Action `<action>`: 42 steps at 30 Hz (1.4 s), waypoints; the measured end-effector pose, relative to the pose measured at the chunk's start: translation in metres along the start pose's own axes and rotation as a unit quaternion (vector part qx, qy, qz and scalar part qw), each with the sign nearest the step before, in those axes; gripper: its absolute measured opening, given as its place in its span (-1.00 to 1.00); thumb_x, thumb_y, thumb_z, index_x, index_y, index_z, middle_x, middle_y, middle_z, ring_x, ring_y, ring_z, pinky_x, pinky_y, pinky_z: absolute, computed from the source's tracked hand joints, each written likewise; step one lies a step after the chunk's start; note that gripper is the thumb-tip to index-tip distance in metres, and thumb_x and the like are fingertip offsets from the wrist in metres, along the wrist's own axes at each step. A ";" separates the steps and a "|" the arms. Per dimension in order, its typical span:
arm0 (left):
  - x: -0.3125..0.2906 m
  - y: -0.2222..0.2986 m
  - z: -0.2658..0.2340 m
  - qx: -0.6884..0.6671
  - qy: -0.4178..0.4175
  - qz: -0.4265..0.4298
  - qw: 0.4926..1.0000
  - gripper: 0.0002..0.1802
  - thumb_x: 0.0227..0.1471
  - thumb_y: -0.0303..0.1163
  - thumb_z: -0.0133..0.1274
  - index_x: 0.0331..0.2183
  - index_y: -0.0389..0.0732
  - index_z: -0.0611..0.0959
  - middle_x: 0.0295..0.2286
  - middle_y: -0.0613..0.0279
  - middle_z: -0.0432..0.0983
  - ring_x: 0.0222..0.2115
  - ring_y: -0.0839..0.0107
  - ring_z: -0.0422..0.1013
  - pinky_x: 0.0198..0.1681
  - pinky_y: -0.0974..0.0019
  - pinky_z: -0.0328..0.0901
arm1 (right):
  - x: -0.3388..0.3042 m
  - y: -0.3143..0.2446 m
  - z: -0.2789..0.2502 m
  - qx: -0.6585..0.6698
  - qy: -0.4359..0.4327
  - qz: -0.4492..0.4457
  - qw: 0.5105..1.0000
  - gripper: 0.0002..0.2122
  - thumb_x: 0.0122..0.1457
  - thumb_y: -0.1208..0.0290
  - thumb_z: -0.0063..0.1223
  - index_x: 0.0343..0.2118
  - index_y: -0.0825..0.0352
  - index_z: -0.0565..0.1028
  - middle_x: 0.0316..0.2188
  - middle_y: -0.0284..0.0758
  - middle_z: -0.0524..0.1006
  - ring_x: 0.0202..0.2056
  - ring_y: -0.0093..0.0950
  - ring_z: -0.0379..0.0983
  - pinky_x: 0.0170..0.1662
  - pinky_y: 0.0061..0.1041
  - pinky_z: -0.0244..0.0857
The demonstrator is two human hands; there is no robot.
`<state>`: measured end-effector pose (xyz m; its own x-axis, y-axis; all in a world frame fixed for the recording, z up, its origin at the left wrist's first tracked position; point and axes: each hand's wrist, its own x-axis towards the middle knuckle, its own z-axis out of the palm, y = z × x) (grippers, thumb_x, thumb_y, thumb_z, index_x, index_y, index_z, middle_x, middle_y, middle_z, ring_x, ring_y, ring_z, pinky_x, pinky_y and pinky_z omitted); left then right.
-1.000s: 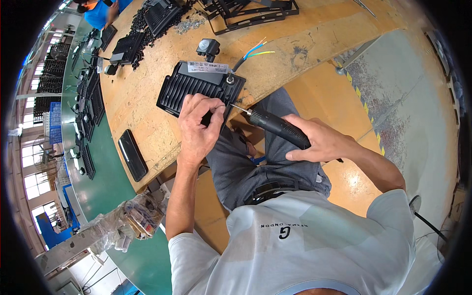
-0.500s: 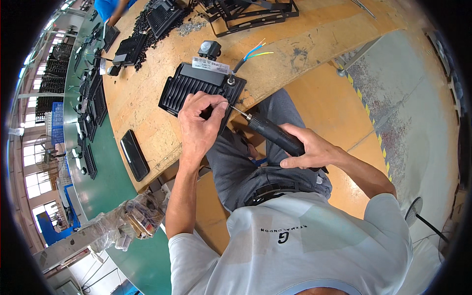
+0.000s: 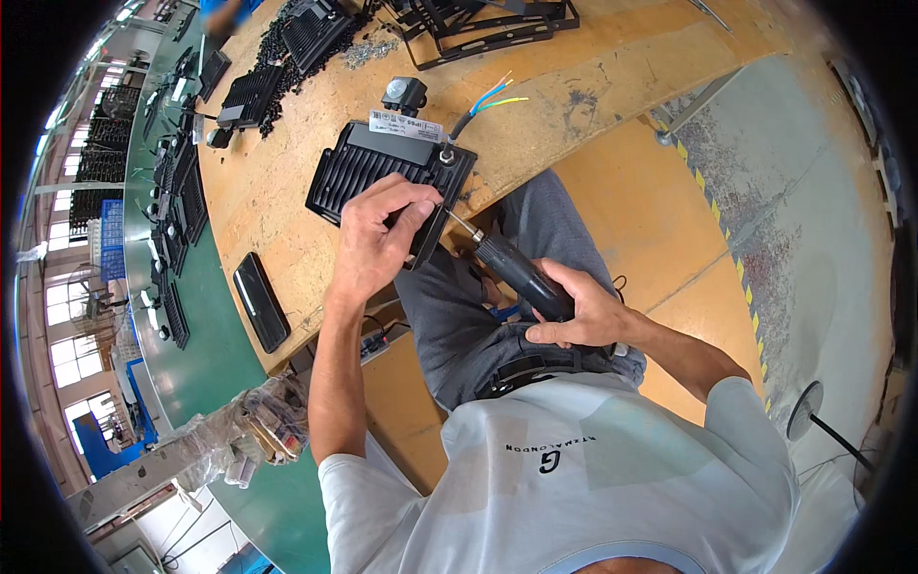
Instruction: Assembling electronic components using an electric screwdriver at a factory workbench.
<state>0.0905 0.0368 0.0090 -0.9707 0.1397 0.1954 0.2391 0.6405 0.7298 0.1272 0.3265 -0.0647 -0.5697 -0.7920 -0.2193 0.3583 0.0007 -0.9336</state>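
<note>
A black finned floodlight housing (image 3: 330, 184) lies at the table's near edge, with a sensor head (image 3: 404, 95) and a cable ending in bare coloured wires (image 3: 491, 97). My right hand (image 3: 590, 308) grips a black electric screwdriver (image 3: 521, 275) below the table edge. Its bit points up and left to the housing's near right side. There my left hand (image 3: 379, 234) rests over the housing, thumb and forefinger pinched close to the bit tip. What the pinch holds, if anything, is too small to make out.
A phone (image 3: 260, 302) lies near the table's left edge. Farther back are more floodlight housings (image 3: 251, 97), a heap of small black parts (image 3: 274, 57), loose screws (image 3: 368, 53) and black metal brackets (image 3: 488, 33). A green conveyor (image 3: 206, 316) runs along the left, and another person's arm (image 3: 224, 16) shows beyond.
The screwdriver and my right hand have shifted slightly left and down. My left hand has moved a little left, still pinched at the bit tip. The other person's arm has drawn back.
</note>
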 end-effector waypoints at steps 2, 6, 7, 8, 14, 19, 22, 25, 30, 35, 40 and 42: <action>0.009 0.001 -0.006 -0.012 -0.049 0.017 0.999 -0.88 0.03 -0.60 0.20 -0.30 -0.33 0.69 -0.50 0.31 0.47 -0.51 0.56 0.30 -0.41 0.43 0.22 | 0.000 0.000 -0.001 -0.001 -0.004 -0.005 1.000 -0.36 0.09 0.38 0.37 0.18 0.40 0.26 -0.44 -0.41 0.45 -0.60 -0.67 0.37 -0.56 -0.63 0.29; 0.025 0.002 -0.017 -0.022 -0.149 -0.073 0.986 -0.83 -0.02 -0.65 0.24 -0.30 -0.30 0.71 -0.51 0.44 0.47 -0.54 0.73 0.26 -0.49 0.52 0.16 | 0.002 -0.003 -0.003 0.005 -0.004 -0.009 1.000 -0.41 0.10 0.41 0.36 0.14 0.39 0.28 -0.47 -0.42 0.42 -0.61 -0.68 0.36 -0.57 -0.62 0.28; 0.028 -0.001 -0.017 -0.022 -0.148 -0.073 0.986 -0.83 -0.02 -0.65 0.24 -0.30 -0.30 0.71 -0.51 0.44 0.47 -0.54 0.73 0.26 -0.49 0.52 0.16 | 0.003 -0.004 -0.003 0.006 -0.003 -0.003 1.000 -0.42 0.11 0.42 0.35 0.13 0.39 0.28 -0.48 -0.42 0.41 -0.61 -0.67 0.36 -0.57 -0.62 0.28; 0.031 -0.005 -0.018 -0.057 -0.168 -0.069 0.982 -0.83 -0.02 -0.66 0.24 -0.30 -0.30 0.71 -0.51 0.44 0.47 -0.55 0.73 0.24 -0.49 0.51 0.16 | 0.003 -0.003 -0.003 0.006 -0.005 -0.003 1.000 -0.42 0.11 0.42 0.35 0.13 0.39 0.28 -0.48 -0.42 0.41 -0.61 -0.67 0.36 -0.57 -0.62 0.28; 0.034 -0.001 -0.018 -0.045 -0.180 -0.039 0.982 -0.83 -0.03 -0.67 0.25 -0.32 -0.28 0.75 -0.52 0.42 0.48 -0.56 0.71 0.24 -0.50 0.49 0.16 | 0.002 -0.002 0.002 0.055 -0.016 0.006 0.998 -0.45 0.12 0.45 0.33 0.11 0.40 0.26 -0.47 -0.42 0.41 -0.62 -0.66 0.36 -0.58 -0.62 0.27; 0.027 0.000 -0.014 -0.054 -0.138 -0.017 0.989 -0.77 -0.05 -0.66 0.27 -0.26 -0.26 0.74 -0.55 0.44 0.45 -0.55 0.71 0.24 -0.49 0.49 0.17 | 0.003 0.012 0.008 0.105 -0.025 0.003 0.994 -0.43 0.14 0.50 0.30 0.15 0.41 0.23 -0.47 -0.40 0.41 -0.62 -0.65 0.36 -0.58 -0.61 0.28; 0.021 0.008 -0.015 -0.014 -0.113 -0.067 0.991 -0.72 -0.01 -0.65 0.23 -0.19 -0.26 0.72 -0.52 0.41 0.43 -0.53 0.70 0.24 -0.47 0.51 0.17 | 0.004 0.013 0.009 0.113 -0.018 -0.009 0.993 -0.43 0.14 0.50 0.29 0.15 0.41 0.22 -0.46 -0.39 0.42 -0.62 -0.65 0.37 -0.58 -0.61 0.28; 0.019 0.002 -0.018 -0.025 -0.040 -0.026 0.999 -0.72 0.07 -0.60 0.17 -0.13 -0.25 0.70 -0.41 0.31 0.50 -0.45 0.55 0.35 -0.34 0.43 0.27 | 0.003 0.014 0.011 0.119 -0.023 -0.004 0.993 -0.43 0.14 0.50 0.29 0.15 0.41 0.22 -0.45 -0.38 0.42 -0.62 -0.65 0.38 -0.58 -0.61 0.29; 0.024 -0.002 -0.006 0.226 0.008 0.129 0.966 -0.61 0.20 -0.40 0.01 0.07 -0.16 0.57 0.05 0.10 0.44 0.16 0.02 0.25 0.28 -0.04 0.05 | 0.004 0.010 0.011 0.111 -0.021 -0.009 0.994 -0.44 0.15 0.49 0.29 0.14 0.42 0.22 -0.45 -0.39 0.42 -0.62 -0.64 0.39 -0.58 -0.60 0.29; 0.024 -0.013 0.001 0.262 -0.036 0.100 0.959 -0.55 0.26 -0.35 -0.12 0.16 -0.13 0.49 0.13 0.07 0.40 0.27 0.06 0.16 0.38 -0.17 -0.14 | 0.002 0.007 0.013 0.122 -0.018 0.009 0.992 -0.42 0.16 0.47 0.29 0.15 0.43 0.20 -0.46 -0.39 0.42 -0.62 -0.64 0.40 -0.58 -0.60 0.29; 0.028 -0.013 0.002 0.256 -0.012 0.125 0.959 -0.59 0.21 -0.43 -0.06 0.09 -0.14 0.54 0.07 0.07 0.45 0.23 0.05 0.23 0.35 -0.18 -0.03 | 0.001 0.000 0.013 0.156 -0.008 0.019 0.987 -0.43 0.17 0.44 0.28 0.14 0.43 0.19 -0.46 -0.39 0.41 -0.62 -0.64 0.40 -0.58 -0.59 0.30; 0.028 -0.014 0.002 0.253 -0.014 0.123 0.960 -0.61 0.17 -0.47 -0.02 0.05 -0.14 0.57 0.04 0.08 0.48 0.20 0.04 0.26 0.32 -0.18 0.02 | 0.000 -0.007 0.012 0.156 -0.009 0.030 0.987 -0.43 0.17 0.43 0.28 0.14 0.43 0.19 -0.46 -0.39 0.41 -0.63 -0.63 0.39 -0.58 -0.59 0.30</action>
<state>0.0600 0.0339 0.0029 -0.8882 0.3493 0.2984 0.4262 0.8691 0.2511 0.1333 0.3194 -0.0548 -0.5285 -0.8068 -0.2641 0.6036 -0.1384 -0.7852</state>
